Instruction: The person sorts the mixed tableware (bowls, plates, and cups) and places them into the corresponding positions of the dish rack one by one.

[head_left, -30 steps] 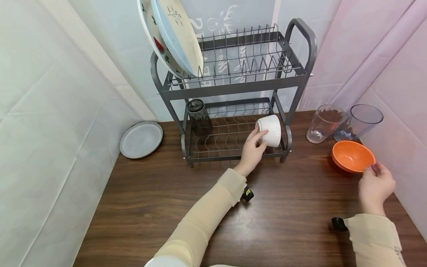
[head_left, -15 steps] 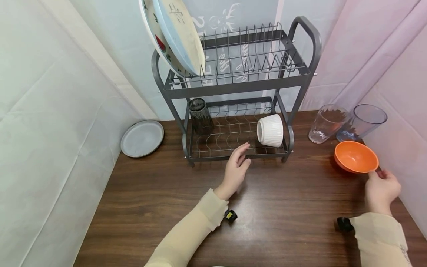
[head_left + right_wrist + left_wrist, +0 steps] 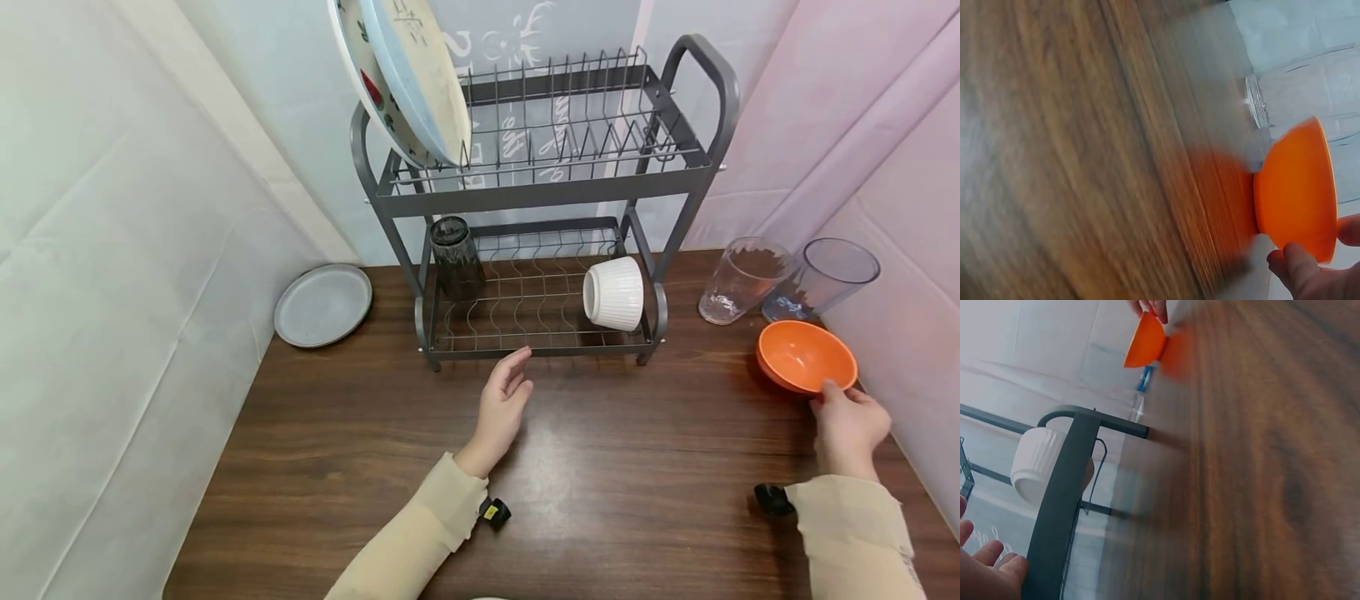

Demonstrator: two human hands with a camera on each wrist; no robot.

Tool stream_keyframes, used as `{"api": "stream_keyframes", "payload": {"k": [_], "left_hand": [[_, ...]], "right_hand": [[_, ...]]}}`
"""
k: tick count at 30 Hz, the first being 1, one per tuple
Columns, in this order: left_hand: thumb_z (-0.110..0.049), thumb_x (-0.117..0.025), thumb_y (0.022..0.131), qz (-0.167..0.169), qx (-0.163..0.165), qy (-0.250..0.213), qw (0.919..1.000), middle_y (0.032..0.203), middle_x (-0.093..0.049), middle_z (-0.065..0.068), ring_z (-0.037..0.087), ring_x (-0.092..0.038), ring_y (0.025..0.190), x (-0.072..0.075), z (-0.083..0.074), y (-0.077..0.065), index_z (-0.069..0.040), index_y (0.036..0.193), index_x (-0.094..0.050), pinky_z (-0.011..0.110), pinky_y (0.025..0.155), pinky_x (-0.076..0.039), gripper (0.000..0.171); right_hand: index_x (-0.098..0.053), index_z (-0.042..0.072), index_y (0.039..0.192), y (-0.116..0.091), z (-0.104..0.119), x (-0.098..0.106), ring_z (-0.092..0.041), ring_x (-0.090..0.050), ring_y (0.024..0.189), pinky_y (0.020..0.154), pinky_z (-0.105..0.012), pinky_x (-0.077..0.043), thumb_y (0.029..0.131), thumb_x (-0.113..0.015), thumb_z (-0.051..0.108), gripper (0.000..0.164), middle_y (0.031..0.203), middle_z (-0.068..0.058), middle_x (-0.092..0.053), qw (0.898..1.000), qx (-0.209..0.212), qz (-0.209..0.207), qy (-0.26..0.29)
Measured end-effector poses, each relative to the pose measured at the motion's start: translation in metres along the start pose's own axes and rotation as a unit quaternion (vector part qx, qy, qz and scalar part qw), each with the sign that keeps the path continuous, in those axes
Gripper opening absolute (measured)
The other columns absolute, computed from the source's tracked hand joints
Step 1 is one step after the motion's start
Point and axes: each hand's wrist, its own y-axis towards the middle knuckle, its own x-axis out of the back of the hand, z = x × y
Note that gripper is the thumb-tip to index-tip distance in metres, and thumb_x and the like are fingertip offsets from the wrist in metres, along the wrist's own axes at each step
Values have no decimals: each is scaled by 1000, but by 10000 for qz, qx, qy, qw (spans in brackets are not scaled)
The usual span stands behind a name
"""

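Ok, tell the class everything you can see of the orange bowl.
The orange bowl is plain and glossy, perhaps plastic, with a round rim, flaring sides and a narrower foot. It sits upright, seemingly resting on the wood-grained table, right of the rack and in front of two glasses. The right hand pinches its near rim between thumb and fingers.

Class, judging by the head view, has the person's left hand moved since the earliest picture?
Yes. Against the fixed dish rack, the left hand has moved leftward and back toward the person, away from the white cup.
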Motion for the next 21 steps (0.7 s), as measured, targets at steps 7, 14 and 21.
{"api": "stream_keyframes", "payload": {"k": [7, 14, 21], "left_hand": [[4, -42, 87, -94, 169, 25, 9998, 136, -37, 15, 22, -35, 127, 6, 5, -6, 2, 126, -41, 41, 104, -30, 39], [5, -42, 87, -158, 180, -63, 9997, 134, -36, 19, 24, -34, 127, 8, 7, -9, 1, 124, -42, 42, 105, -28, 38], [4, -41, 88, -95, 247, -77, 9996, 135, -35, 19, 24, -33, 128, 8, 5, -11, 1, 125, -41, 38, 106, -28, 38]], "right_hand": [[-24, 12, 138, -46, 20, -17, 3, -55, 51, 45, -16, -48, 81, -57, 11, 66, 112, 15, -38, 9987, -504, 120, -35], [-31, 15, 135, -54, 23, -18, -3, -58, 48, 47, -16, -48, 83, -49, 6, 55, 100, 11, -40, 9969, -595, 229, -465], [-51, 20, 80, -62, 20, -16, -6, -59, 46, 44, -18, -47, 83, -47, 5, 16, 65, 9, -50, 9937, -600, 651, -685]]}}
